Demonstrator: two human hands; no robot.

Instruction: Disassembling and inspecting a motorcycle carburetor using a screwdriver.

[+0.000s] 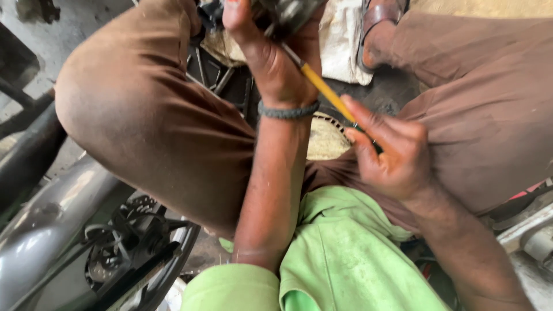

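While the person squats with knees spread wide in brown trousers (144, 121), the right hand (391, 152) closes around the handle of a yellow-handled screwdriver (322, 86), thumb and fingers wrapped tight about its lower end, and the tool slants up and to the left across the gap between the knees. Its metal shaft meets a dark metal part (288, 14) at the top edge of the view, which the left hand (271, 57) grips from below, fingers curled up around it; how much of the part the hand covers cannot be told, since it runs out of view. A grey braided wristband (288, 110) circles the left wrist, and the forearm drops straight down toward a light green shirt (340, 253) that fills the lower middle. Between the two forearms, a round woven mat (325, 138) shows on the ground, partly hidden. Loose dark metal bits (222, 78) lie on the floor just left of the left hand, and a dirty white cloth (340, 40) lies beside a sandalled foot (380, 29) at upper right. At lower left stands the grey body of a motorcycle (40, 230), with a black spoked wheel and chain parts (132, 242) near the person's left knee
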